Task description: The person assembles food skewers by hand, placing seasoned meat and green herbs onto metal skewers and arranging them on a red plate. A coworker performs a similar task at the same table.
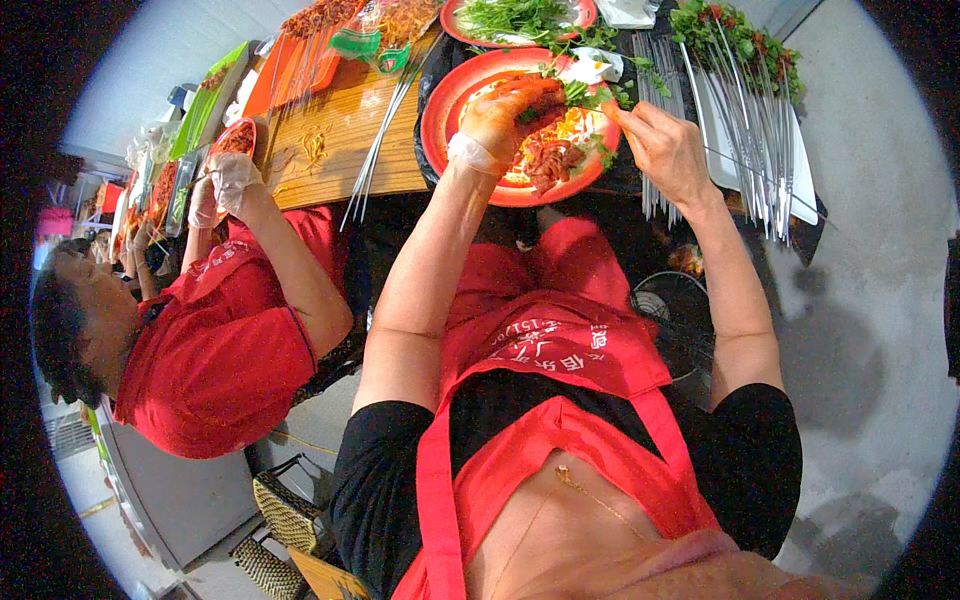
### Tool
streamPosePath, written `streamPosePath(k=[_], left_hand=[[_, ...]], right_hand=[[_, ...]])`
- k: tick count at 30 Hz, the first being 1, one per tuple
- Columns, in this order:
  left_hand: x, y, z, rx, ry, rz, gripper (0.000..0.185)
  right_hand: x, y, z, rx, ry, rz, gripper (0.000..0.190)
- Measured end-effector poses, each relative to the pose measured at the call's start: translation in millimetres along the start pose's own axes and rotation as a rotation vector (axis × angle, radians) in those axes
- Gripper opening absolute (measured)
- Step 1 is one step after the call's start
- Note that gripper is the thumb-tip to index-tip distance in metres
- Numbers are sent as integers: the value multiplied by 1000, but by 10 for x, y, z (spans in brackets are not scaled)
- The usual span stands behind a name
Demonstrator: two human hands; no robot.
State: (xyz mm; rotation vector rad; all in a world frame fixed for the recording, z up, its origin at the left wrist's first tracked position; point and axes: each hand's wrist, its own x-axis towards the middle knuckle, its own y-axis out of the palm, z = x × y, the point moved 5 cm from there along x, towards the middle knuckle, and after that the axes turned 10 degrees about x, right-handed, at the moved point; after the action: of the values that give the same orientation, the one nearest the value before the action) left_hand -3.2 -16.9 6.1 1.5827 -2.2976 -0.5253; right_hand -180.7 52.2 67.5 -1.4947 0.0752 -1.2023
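My left hand [499, 112], in a clear, sauce-stained plastic glove, is closed around food at the left end of a thin metal skewer [724, 155]. Cilantro sprigs [589, 96] show beside its fingers; how the food sits on the skewer is hidden. Bare, my right hand [664, 146] pinches the skewer, whose far end reaches out over the white tray. Both hands are at a red-rimmed round plate [439, 135]. Reddish marinated meat strips [551, 161] lie on it below my left hand.
A second plate [454, 28] of cilantro stands behind. On the right, a white tray [802, 199] bears loaded cilantro skewers [739, 56], beside bare skewers [658, 112]. More skewers [386, 127] lie on the wooden table [300, 187]. A gloved co-worker [217, 360] sits close at left.
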Motion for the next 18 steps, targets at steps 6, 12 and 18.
streamPosePath(k=[6,12,18], left_hand=[[34,-17,100,-44,-84,-63,23],[30,-18,131,-84,-55,-70,22],[23,-21,100,-58,-29,-177,22]], right_hand=[[-25,3,3,19,3,-11,28],[-104,-9,-24,222,139,-92,24],[-181,61,10,301,215,-147,21]])
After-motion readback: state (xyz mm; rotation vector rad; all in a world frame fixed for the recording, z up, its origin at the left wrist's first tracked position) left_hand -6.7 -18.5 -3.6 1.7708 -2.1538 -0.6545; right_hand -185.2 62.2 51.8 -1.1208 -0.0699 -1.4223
